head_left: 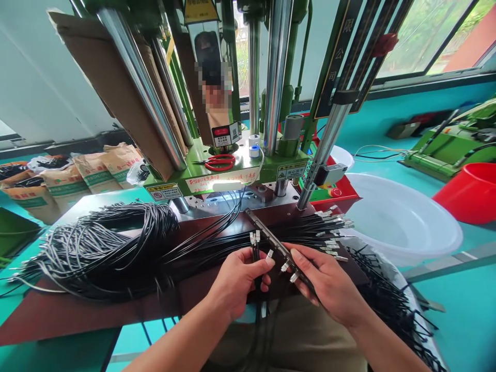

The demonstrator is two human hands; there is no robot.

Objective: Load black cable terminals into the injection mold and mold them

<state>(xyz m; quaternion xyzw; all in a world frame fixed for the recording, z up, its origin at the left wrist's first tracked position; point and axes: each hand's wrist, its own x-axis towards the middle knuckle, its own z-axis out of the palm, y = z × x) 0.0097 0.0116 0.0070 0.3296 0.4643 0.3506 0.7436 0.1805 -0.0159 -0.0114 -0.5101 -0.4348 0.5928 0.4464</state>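
Note:
My left hand [236,281] is closed around several black cables whose white connectors [254,237] stick up above the fingers. One more white connector [269,254] shows by the thumb tip. In my right hand [333,281] is a long dark metal bar [271,237], gripped near its lower end and slanting up to the left. Small white connectors [285,266] sit along its lower part, close to my right fingers. The bar's far end reaches the front of the green press [248,170]. Cable tails hang below my left hand, over the lap.
A big coil of black cables [96,243] lies on the brown board at left. More cables with white ends [329,227] lie behind my hands. Red-handled pliers [220,162] rest on the press. At right stand a white tub [422,217] and a red bucket [468,191].

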